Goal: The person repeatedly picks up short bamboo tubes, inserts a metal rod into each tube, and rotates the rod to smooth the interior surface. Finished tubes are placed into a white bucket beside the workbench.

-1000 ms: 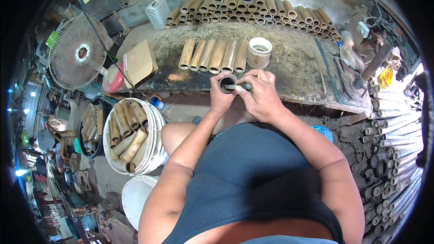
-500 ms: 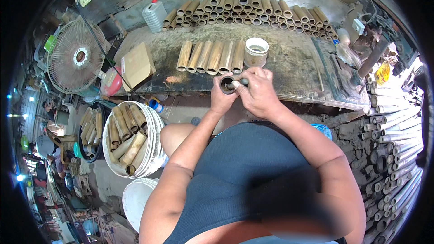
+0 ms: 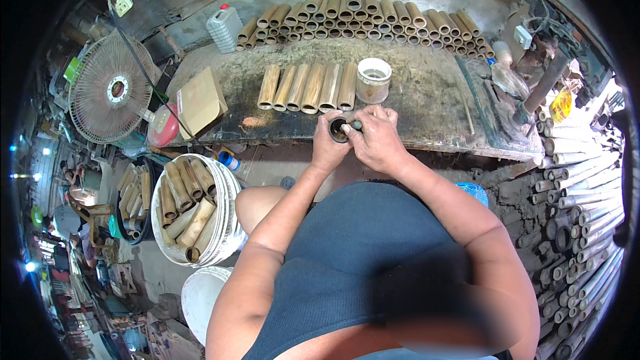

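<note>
In my left hand (image 3: 328,149) is a short bamboo tube (image 3: 336,135), its round mouth turned up toward me at the near edge of the bench. My right hand (image 3: 380,141) grips a small tool with a dark, rounded end (image 3: 357,125) right beside that mouth. The rest of the tool is hidden by my fingers and the tube, so its kind cannot be told. Just beyond my hands stands a whitish tub (image 3: 372,93) with some contents low inside. Left of it, several cut bamboo tubes (image 3: 311,88) lie side by side.
Many bamboo tubes (image 3: 347,15) are stacked along the bench's back. A clear jug (image 3: 225,30), a cardboard piece (image 3: 201,103) and a fan (image 3: 110,87) are at left. A white bucket (image 3: 230,220) of tubes stands by my leg. Bamboo poles (image 3: 587,227) pile up at right.
Both hands have come slightly toward me with the tube and tool. The tool's dark end now sits closer to the tube's mouth. The whole view has shifted a little.
</note>
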Tool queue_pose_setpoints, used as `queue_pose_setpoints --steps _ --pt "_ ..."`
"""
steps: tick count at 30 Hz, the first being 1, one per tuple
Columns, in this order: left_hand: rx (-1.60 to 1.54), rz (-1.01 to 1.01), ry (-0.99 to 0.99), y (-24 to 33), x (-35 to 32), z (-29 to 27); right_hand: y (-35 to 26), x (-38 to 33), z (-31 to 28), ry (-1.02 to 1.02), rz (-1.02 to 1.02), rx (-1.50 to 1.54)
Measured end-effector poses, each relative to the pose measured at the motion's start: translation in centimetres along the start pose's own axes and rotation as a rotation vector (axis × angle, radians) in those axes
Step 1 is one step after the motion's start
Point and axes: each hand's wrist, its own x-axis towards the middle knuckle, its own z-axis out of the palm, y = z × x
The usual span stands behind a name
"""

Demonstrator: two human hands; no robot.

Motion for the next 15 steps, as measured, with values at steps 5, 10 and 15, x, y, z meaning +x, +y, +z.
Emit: queue_pose_setpoints --steps 5,10,15 --pt "-0.129 -0.147 0.033 1.0 0.18 -0.12 0.72 -0.64 -0.67 0.07 -0.039 0.092" --pt "-0.162 -0.124 -0.006 0.75 0.25 0.66 0.59 0.0 -0.15 -0.036 0.051 0.014" --pt "-0.103 -0.089 -0.041 0.12 0.36 0.08 0.95 -0.49 -0.99 0.063 0.003 0.073"
